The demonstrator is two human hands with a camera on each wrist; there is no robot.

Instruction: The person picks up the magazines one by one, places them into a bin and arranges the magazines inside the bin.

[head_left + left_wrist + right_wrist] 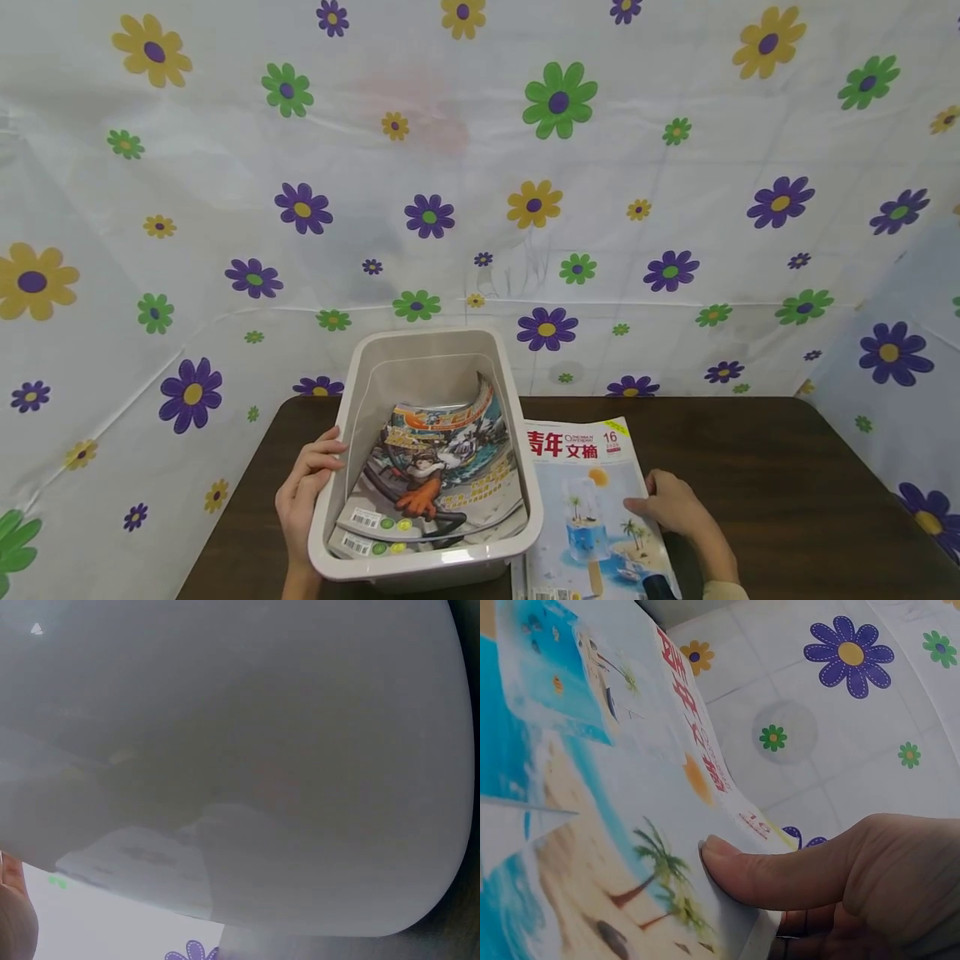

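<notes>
A creased white sheet (450, 167) printed with purple, green and yellow flowers fills the upper frame behind a dark brown tabletop (810, 492) with rounded corners. At lower center, a pale, smooth bin (420, 379), a rounded rectangle with a thick rim, stands with its mouth facing the viewer; inside lie glossy magazines (427, 479), overlapping and bowed, the top cover's far corner curling up the wall. Just right of it, a flatter magazine (551, 508) with red lettering and a beach scene rests over another's edge. A left hand (303, 487) touches the bin's outer side, its full grasp hidden; a right hand (678, 504) pinches the beach cover's right edge, thumb on top.
</notes>
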